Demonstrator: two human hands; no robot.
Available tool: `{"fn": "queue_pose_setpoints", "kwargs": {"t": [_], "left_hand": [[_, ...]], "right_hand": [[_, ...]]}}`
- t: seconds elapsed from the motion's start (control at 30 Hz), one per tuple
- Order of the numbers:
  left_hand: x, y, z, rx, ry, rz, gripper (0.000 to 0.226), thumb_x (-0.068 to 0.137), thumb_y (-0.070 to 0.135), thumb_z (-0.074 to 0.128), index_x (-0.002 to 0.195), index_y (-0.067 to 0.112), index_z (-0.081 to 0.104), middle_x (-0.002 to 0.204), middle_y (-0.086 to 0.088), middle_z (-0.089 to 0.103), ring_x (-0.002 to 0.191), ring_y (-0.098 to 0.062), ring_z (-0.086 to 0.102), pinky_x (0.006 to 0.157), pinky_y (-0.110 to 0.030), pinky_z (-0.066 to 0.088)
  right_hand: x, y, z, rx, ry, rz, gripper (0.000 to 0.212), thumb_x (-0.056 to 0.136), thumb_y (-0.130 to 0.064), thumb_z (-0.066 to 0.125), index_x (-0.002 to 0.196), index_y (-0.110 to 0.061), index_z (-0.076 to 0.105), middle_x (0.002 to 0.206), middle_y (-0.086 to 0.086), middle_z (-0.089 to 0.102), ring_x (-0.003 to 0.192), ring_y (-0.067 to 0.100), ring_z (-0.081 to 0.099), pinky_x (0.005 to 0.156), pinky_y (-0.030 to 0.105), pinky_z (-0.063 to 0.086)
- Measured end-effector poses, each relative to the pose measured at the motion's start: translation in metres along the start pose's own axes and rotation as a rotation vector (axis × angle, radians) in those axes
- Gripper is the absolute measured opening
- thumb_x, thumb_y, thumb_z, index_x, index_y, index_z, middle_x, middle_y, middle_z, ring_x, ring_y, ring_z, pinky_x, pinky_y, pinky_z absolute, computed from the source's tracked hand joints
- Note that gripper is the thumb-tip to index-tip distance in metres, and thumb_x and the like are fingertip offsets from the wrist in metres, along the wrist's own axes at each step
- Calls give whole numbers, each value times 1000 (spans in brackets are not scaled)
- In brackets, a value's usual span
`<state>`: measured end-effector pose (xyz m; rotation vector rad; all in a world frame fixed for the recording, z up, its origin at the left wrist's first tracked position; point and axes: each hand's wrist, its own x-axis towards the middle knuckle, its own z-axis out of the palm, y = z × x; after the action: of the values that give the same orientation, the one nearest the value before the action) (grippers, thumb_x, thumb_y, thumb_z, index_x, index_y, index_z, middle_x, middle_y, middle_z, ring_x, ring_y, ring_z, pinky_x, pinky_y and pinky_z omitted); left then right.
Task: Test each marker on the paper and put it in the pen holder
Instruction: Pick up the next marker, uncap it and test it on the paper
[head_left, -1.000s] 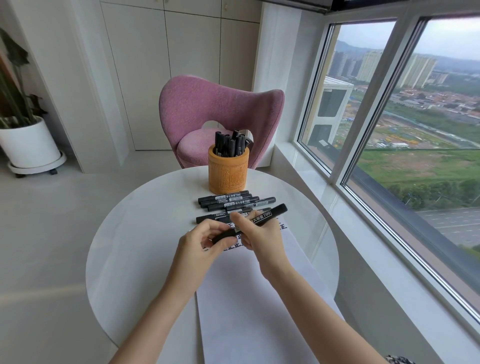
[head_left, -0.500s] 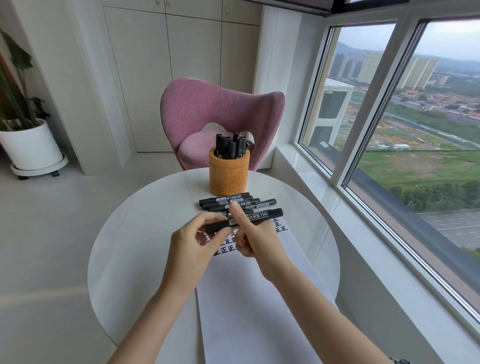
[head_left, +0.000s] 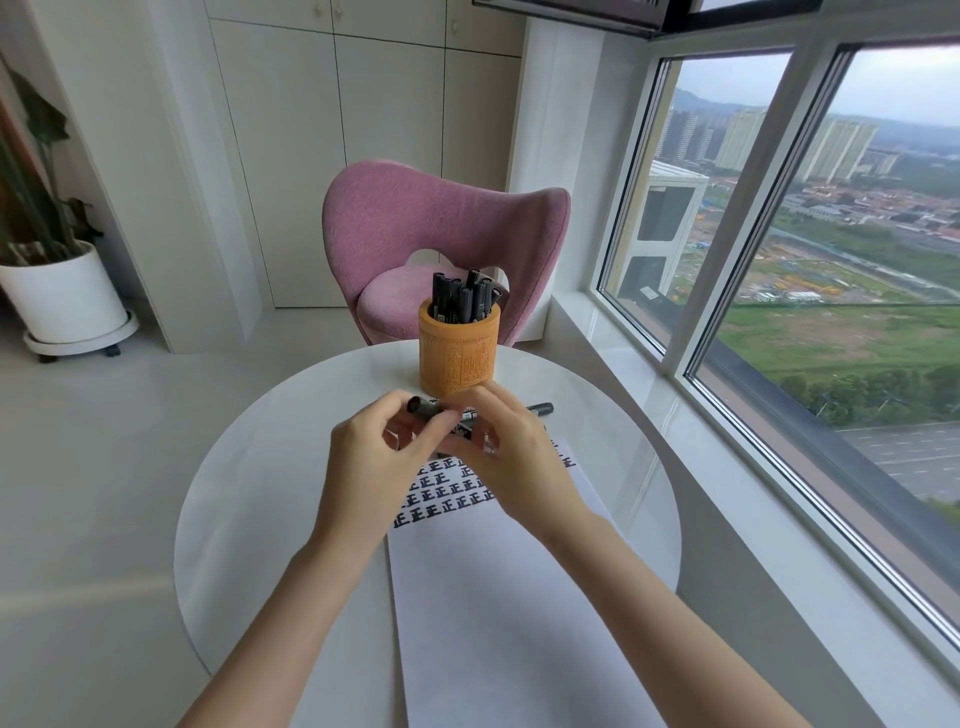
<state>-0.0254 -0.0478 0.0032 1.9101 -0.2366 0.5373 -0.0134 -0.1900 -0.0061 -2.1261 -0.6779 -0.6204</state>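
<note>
A black marker (head_left: 427, 408) held over the paper (head_left: 498, 597)
The left hand (head_left: 376, 462) and right hand (head_left: 517, 462) pinch it in curled fingers above the far edge, near the pen holder (head_left: 460, 358)

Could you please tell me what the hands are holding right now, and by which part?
Both hold one black marker: the left hand pinches it near its left end, and the right hand grips the other end.
</note>
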Motion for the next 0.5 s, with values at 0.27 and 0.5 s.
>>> {"fn": "queue_pose_setpoints", "kwargs": {"t": [0.27,0.5], "left_hand": [[16,-12,5,-16,-35,-86,12,86,35,60,84,25,67,76,13,66,70,-3,59,61,-11,44],[7,-38,15,26,-84,-103,7,88,17,61,89,16,69,79,7,68,74,-1,59,62,-5,42]], "right_hand": [[39,10,-3,153,88,96,45,90,-3,60,128,-17,41,82,-9,54,58,9,53,61,15,42],[108,27,0,213,427,142,39,89,-1,60,123,-9,43,74,-10,49,62,-1,51,65,9,39]]}}
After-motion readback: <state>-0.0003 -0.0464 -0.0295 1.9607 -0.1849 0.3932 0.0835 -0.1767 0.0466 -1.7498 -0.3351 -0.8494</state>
